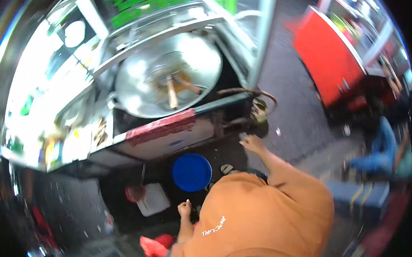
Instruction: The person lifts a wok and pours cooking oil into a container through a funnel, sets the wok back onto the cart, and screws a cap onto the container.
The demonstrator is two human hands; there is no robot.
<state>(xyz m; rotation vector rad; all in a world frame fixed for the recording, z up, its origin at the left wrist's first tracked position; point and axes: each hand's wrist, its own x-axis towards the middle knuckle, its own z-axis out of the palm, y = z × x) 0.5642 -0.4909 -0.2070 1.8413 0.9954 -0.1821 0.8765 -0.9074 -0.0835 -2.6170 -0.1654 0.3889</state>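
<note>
My left hand (184, 209) hangs low beside my orange shirt, its fingers curled in with nothing visible in them. Nearest to it is a round blue lid or tub top (192, 172) on the ground. My right hand (253, 145) reaches forward, fingers closed together, below the right corner of the cooking cart. A small pale spot shows at its fingertips, too blurred to name. Beyond that hand, a hose (264, 93) curves down by a yellowish object (259, 108). On the cart sits a large metal wok (135, 81), with wooden-handled utensils (172, 93) resting inside.
A lit counter with food items (75, 139) adjoins the wok on the left. On the ground are a white container (153, 200) and a red plastic bag (152, 248). To the right stand a red cart (324, 54) and a person in blue trousers (382, 143).
</note>
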